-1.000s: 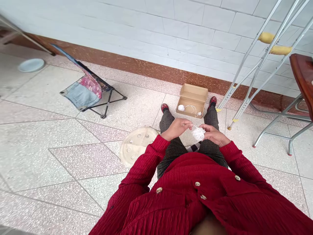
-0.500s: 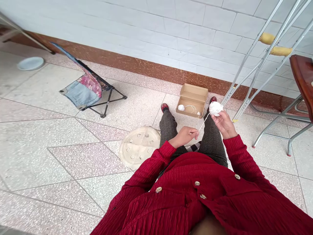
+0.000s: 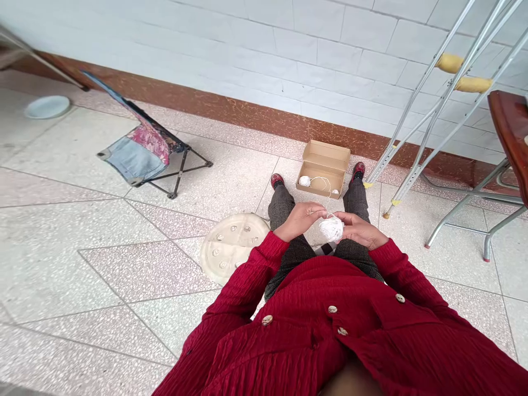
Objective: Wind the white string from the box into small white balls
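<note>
I sit with my legs stretched out over a tiled floor. My right hand (image 3: 361,228) cradles a small ball of white string (image 3: 331,227) above my knees. My left hand (image 3: 300,218) is closed in a pinch on the loose strand just left of the ball. Both hands are close together, almost touching. Between my feet lies an open cardboard box (image 3: 324,166) with another small white string ball (image 3: 304,181) and a loop of string inside.
A round cream plastic lid (image 3: 229,248) lies on the floor by my left leg. A folding camp stool (image 3: 145,148) stands at the left, a pale plate (image 3: 47,106) beyond it. Metal crutches (image 3: 433,104) lean on the wall; a wooden-topped chair (image 3: 507,143) stands at the right.
My right hand, which had swung the ball up and out to the right with the strand stretched, has come back down beside my left hand.
</note>
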`<state>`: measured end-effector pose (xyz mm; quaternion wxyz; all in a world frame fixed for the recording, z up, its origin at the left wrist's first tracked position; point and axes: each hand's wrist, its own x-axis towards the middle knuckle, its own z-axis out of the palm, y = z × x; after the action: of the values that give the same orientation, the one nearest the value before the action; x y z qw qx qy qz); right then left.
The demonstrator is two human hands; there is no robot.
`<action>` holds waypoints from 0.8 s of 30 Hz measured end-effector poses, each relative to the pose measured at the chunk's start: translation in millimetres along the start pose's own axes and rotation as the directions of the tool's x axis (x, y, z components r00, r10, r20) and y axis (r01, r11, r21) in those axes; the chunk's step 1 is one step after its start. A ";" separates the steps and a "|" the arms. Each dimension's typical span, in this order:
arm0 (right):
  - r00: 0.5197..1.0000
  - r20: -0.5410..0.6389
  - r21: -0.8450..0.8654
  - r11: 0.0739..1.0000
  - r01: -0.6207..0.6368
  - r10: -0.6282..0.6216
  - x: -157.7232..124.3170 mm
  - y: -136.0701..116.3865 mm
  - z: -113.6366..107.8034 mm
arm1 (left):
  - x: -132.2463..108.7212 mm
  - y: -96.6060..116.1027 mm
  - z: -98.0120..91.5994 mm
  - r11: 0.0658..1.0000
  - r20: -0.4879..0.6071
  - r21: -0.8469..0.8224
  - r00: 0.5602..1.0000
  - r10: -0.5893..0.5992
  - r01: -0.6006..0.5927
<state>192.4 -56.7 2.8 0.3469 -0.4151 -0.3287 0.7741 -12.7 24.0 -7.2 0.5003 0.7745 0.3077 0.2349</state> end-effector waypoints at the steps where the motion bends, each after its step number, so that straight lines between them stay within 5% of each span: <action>1: 1.000 0.005 0.043 0.999 0.021 -0.021 -2.5 -5.8 1.8 | -0.3 -1.9 3.8 0.998 -0.005 -0.046 0.999 -0.040 0.039; 9: 0.933 -0.313 0.064 0.976 0.209 -0.180 6.5 -35.3 -10.1 | -10.3 -6.3 25.4 0.987 0.073 -0.077 0.988 -0.136 0.142; 13: 0.768 -0.561 -0.031 0.935 0.353 -0.308 25.5 -30.7 -31.1 | -17.5 -5.3 28.3 0.994 0.130 -0.013 0.986 -0.109 0.111; 16: 0.632 -0.637 -0.330 0.897 0.294 -0.442 39.2 -13.1 -42.9 | -17.6 -2.2 26.7 0.996 0.152 0.074 0.986 -0.061 0.050; 18: 0.684 -0.555 -0.531 0.835 0.146 -0.473 42.9 2.3 -45.0 | -14.8 0.9 20.8 0.989 0.123 0.150 0.992 -0.031 0.012; 20: 0.835 -0.429 -0.577 0.816 0.040 -0.344 40.8 15.5 -42.1 | -10.7 3.3 11.8 0.977 0.078 0.212 0.997 0.009 -0.025; 22: 0.951 -0.278 -0.467 0.884 -0.011 -0.135 34.1 22.7 -35.7 | -6.5 4.6 2.8 0.970 0.060 0.233 0.997 0.052 -0.064; 24: 0.995 -0.104 -0.312 0.949 -0.037 0.005 25.3 22.6 -28.5 | -3.4 5.5 -2.8 0.975 0.065 0.203 0.995 0.075 -0.086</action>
<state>200.8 -42.2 -38.2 0.2848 -0.5073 -0.4249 0.6935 -15.7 21.6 -1.2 0.4163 0.8402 0.2843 0.1998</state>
